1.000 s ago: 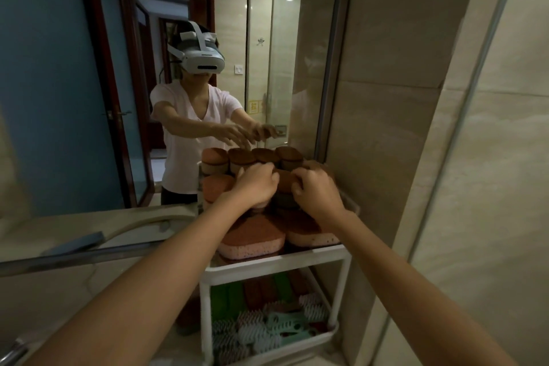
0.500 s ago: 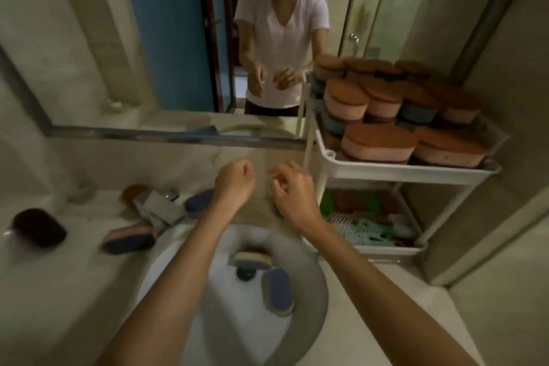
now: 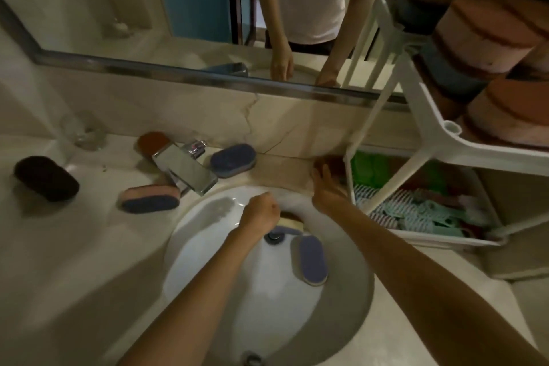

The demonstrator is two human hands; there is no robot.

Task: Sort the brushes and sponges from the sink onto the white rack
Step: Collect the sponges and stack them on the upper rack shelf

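The white sink holds a blue-topped sponge lying right of the drain and a beige sponge behind the drain. My left hand hovers in the basin with curled fingers, right at the beige sponge's left end; I see nothing held in it. My right hand stretches with straight fingers to a brown sponge on the counter by the leg of the white rack. The rack's top tier is stacked with pink, brown and blue sponges; its lower tier holds brushes.
A chrome faucet juts over the basin. Around it on the counter lie a blue sponge, a pink-and-blue sponge, a brown sponge and a black sponge. A glass stands at the back left under the mirror.
My view dropped from the rack's top tier to the sink. Both hands left the stacked sponges; the left came down into the basin, the right went to the counter by the rack.
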